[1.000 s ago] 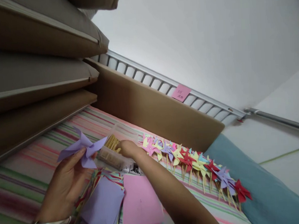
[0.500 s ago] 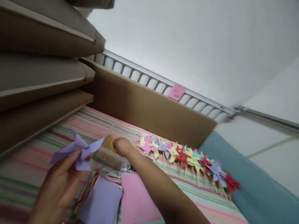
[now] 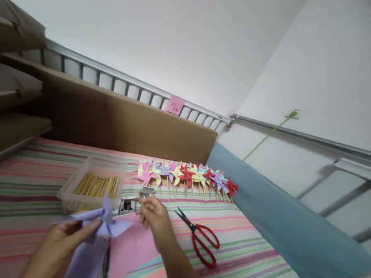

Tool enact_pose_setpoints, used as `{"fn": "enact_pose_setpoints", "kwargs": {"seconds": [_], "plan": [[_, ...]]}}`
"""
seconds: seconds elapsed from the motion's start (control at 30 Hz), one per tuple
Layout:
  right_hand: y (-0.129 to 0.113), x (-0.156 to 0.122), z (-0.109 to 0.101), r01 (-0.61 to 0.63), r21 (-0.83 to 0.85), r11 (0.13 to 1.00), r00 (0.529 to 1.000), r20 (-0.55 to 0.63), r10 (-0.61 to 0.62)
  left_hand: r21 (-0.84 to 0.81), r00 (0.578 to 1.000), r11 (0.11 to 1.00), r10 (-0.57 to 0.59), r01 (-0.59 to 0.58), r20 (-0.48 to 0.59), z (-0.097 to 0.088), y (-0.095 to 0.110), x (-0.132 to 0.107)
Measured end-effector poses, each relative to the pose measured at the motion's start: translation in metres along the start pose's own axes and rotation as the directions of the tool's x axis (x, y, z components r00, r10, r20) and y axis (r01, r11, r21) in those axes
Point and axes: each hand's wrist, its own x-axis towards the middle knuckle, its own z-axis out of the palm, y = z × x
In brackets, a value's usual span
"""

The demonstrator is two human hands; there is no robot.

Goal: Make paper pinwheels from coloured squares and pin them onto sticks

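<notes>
My left hand (image 3: 68, 238) pinches a purple paper pinwheel (image 3: 106, 220) between thumb and fingers. In my right hand (image 3: 155, 217) is a thin wooden stick (image 3: 141, 198), gripped near its end and pointing up. A clear plastic box (image 3: 92, 164) behind my left hand holds many more wooden sticks (image 3: 97, 185). Below the hands lie a stack of purple paper (image 3: 83, 269) and pink paper sheets (image 3: 132, 247). A small box of dark pins (image 3: 127, 206) sits between the hands, with its grey lid or second box (image 3: 147, 191) beside it.
Red-handled scissors (image 3: 198, 238) lie right of my right arm. Finished pinwheels on sticks (image 3: 187, 176) stand in a row at the back on the striped cloth (image 3: 240, 231). A brown board (image 3: 125, 121) runs behind them, and a blue surface (image 3: 253, 193) slopes at right.
My right hand has come out of the stick box with a stick and moved toward me. The purple pinwheel in my left hand has come lower. The camera view has turned right.
</notes>
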Motion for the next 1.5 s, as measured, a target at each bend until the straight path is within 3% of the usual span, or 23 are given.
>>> {"fn": "enact_pose_setpoints", "kwargs": {"seconds": [0.07,0.17,0.27,0.5,0.77,0.93,1.5], "plan": [[0.016,-0.017,-0.02,-0.078,0.03,0.996,0.994,-0.068,0.08,0.25,0.992,0.966,0.037,-0.067,0.12,0.018,-0.007,-0.004],[0.027,-0.023,-0.037,-0.103,-0.03,0.994,0.987,-0.129,0.098,0.458,0.945,0.854,0.107,-0.247,0.31,0.035,-0.019,-0.003],[0.024,-0.018,-0.048,-0.092,-0.041,0.995,0.99,-0.11,0.087,0.522,0.91,0.793,0.094,-0.314,0.404,0.045,-0.03,-0.003],[0.011,-0.017,-0.065,0.012,-0.097,0.995,0.999,-0.039,-0.016,0.535,0.846,0.743,0.08,-0.403,0.527,0.066,-0.04,-0.004],[0.003,-0.021,-0.071,0.048,-0.058,0.997,0.998,-0.025,-0.049,0.575,0.813,0.61,0.219,-0.545,0.539,0.065,-0.054,-0.003],[0.005,-0.025,-0.068,0.037,-0.051,0.998,0.999,0.013,-0.036,0.55,0.763,0.554,0.283,-0.625,0.581,0.059,-0.052,-0.004],[0.003,-0.029,-0.057,0.096,-0.148,0.984,0.992,0.097,-0.082,0.56,0.697,0.416,0.425,-0.717,0.577,0.051,-0.051,-0.009]]}}
